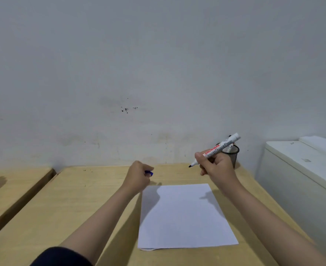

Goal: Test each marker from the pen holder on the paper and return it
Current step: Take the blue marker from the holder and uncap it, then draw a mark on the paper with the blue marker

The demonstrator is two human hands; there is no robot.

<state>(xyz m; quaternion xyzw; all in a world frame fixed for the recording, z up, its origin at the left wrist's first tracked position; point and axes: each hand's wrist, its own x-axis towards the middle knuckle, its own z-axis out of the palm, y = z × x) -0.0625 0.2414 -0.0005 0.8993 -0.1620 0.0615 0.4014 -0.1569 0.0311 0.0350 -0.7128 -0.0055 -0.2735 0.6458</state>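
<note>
Wooden desk (93, 198) against wall: mesh pen holder (232, 153) holds markers, right hand (217, 166) grips uncapped marker (218, 148) over blank paper (185, 215), left hand (139, 175) fisted around blue cap (149, 173).

We're looking at a plain office or study room: a pale wooden desk (62, 204) is sitting against a scuffed white wall (139, 64), a mesh pen holder (232, 154) is standing at the back, and a white cabinet (292, 169) is flanking the right.

The left hand (139, 174) closes around a blue cap (149, 173), hiding all but its tip. The right hand (217, 166) covers part of the pen holder (232, 153), whose contents are too small to tell.
</note>
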